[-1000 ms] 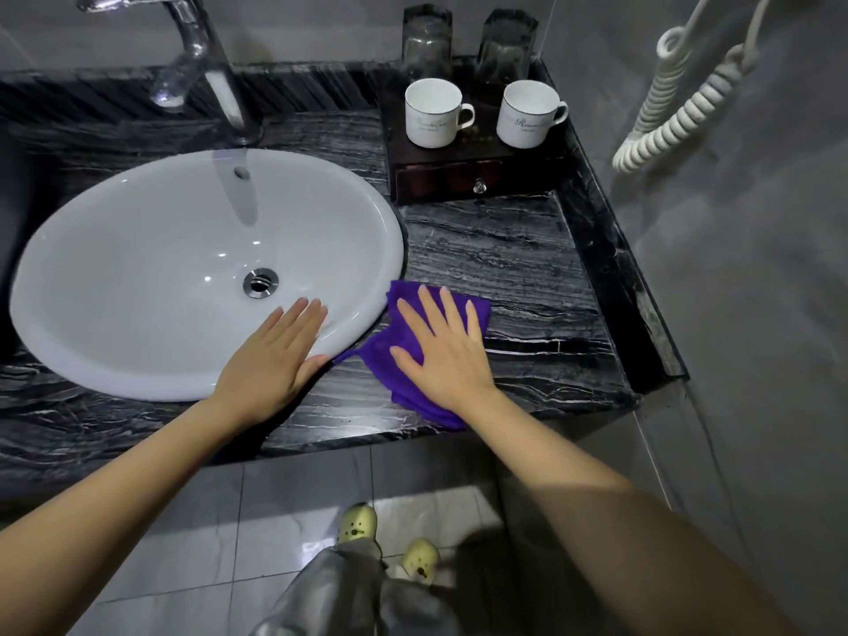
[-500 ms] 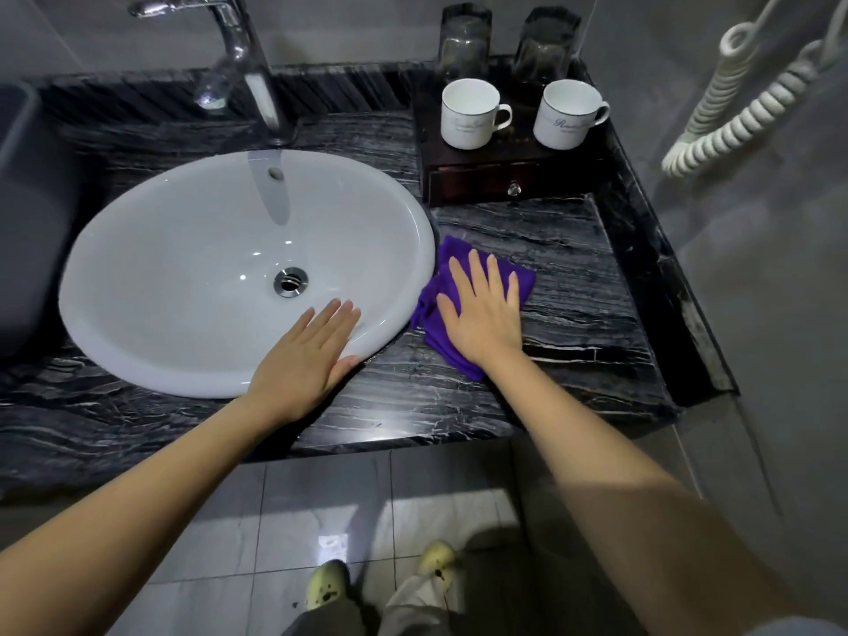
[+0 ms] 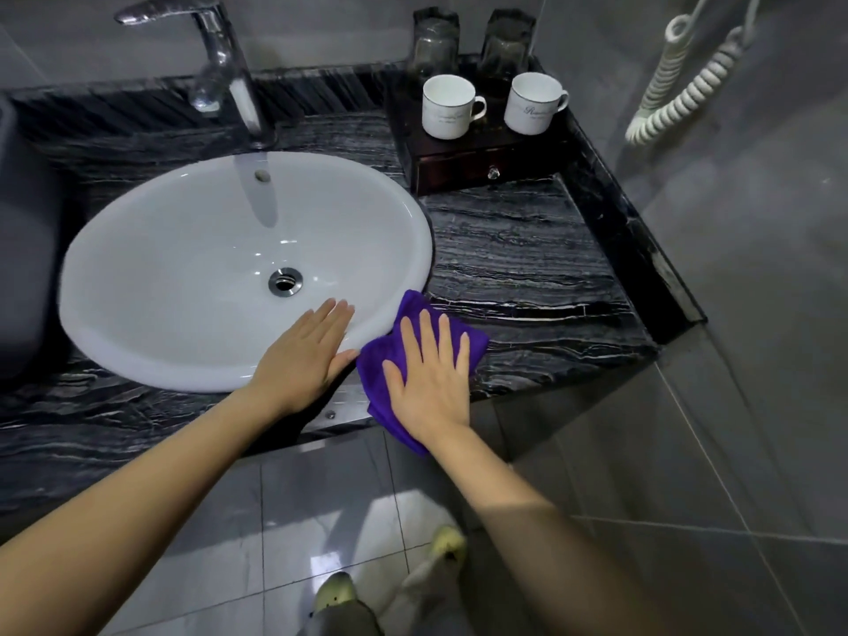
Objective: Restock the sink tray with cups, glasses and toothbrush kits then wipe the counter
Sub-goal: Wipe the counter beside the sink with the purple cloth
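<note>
View: head cam.
Change: purple cloth [image 3: 472, 348] pulled back to front edge of table [image 3: 527, 268] since 0.5 s ago; near end now hung over it.
Meaning: wiping judged underway; cups [image 3: 447, 107], glasses [image 3: 433, 45] already set on tray [image 3: 459, 165], kits not seen.
Cloth axis: laid front-to-back, far corner pointed at rim of sink [image 3: 192, 268].
Right grip [image 3: 429, 378]: flat, released, pressed on cloth.
Left grip [image 3: 305, 360]: flat, released, rested on sink rim.

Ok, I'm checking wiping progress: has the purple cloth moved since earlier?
Yes. The purple cloth slid to the front edge of the counter, away from the drawer tray.
</note>
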A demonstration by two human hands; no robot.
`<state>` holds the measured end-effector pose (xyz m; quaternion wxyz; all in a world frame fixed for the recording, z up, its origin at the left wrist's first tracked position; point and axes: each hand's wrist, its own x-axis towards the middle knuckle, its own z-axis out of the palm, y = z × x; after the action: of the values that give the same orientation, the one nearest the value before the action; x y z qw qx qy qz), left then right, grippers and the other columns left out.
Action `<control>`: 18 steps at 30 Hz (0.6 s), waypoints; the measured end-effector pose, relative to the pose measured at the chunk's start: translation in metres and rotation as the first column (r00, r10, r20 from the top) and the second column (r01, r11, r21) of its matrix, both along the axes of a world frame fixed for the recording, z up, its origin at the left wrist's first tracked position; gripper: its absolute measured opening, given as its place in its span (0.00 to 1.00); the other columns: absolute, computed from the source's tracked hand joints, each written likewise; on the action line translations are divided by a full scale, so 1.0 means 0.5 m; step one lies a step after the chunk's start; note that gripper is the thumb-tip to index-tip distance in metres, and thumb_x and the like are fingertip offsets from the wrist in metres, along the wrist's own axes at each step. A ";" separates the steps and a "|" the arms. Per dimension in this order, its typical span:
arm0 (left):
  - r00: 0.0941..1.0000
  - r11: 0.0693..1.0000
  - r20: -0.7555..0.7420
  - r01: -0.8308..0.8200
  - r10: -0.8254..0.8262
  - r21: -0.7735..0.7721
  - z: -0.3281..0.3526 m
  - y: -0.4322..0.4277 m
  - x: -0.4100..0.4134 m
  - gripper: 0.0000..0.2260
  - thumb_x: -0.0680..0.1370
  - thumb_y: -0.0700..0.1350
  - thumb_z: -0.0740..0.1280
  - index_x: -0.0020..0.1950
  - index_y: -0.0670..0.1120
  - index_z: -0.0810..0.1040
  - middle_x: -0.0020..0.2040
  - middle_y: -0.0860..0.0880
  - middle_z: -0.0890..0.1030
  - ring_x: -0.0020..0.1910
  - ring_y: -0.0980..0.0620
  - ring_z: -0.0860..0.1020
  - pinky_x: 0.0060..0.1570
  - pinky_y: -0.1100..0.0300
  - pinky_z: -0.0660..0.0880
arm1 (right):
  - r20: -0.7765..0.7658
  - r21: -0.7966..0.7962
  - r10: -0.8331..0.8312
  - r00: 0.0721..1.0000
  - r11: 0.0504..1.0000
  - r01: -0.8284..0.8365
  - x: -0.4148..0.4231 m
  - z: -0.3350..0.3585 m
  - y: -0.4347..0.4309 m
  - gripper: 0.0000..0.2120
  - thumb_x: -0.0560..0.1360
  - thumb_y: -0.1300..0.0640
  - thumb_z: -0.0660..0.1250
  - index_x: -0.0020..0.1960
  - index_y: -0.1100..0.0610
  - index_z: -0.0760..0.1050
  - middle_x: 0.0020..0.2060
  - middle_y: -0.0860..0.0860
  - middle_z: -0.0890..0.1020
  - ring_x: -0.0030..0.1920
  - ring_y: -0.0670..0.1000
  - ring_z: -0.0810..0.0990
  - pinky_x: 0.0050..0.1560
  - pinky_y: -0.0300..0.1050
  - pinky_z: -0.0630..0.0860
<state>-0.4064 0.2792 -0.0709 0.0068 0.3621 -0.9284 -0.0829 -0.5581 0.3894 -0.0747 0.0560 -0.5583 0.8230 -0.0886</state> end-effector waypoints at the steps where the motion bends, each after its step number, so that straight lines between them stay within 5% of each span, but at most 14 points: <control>1: 1.000 1.000 0.001 -0.009 0.009 -0.005 0.001 0.000 0.026 0.42 0.73 0.68 0.31 0.75 0.41 0.55 0.76 0.43 0.59 0.76 0.46 0.55 0.74 0.54 0.50 | -0.006 -0.007 -0.010 1.000 1.000 0.010 0.014 0.001 0.002 0.30 0.75 0.43 0.49 0.72 0.56 0.64 0.71 0.57 0.68 0.72 0.61 0.64 0.72 0.65 0.58; 9: 0.992 0.994 0.049 -0.113 0.112 0.010 0.027 -0.015 0.229 0.41 0.74 0.67 0.35 0.73 0.40 0.60 0.74 0.41 0.63 0.74 0.42 0.60 0.72 0.49 0.55 | 0.028 -0.020 -0.057 0.998 0.998 0.058 0.145 -0.007 0.018 0.32 0.74 0.42 0.51 0.72 0.58 0.64 0.70 0.59 0.70 0.71 0.62 0.66 0.68 0.61 0.52; 18: 0.998 0.997 0.031 -0.064 0.062 0.052 0.017 -0.023 0.267 0.39 0.75 0.67 0.35 0.74 0.42 0.59 0.75 0.43 0.62 0.75 0.44 0.58 0.73 0.51 0.52 | 0.065 -0.005 -0.127 0.990 0.992 0.128 0.266 -0.006 0.018 0.33 0.73 0.42 0.52 0.71 0.61 0.65 0.70 0.61 0.70 0.71 0.62 0.67 0.68 0.61 0.52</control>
<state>-0.2730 0.2679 -0.0622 -0.0140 0.3924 -0.9141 -0.1017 -0.4254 0.3984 -0.0777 0.0743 -0.5017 0.8543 -0.1140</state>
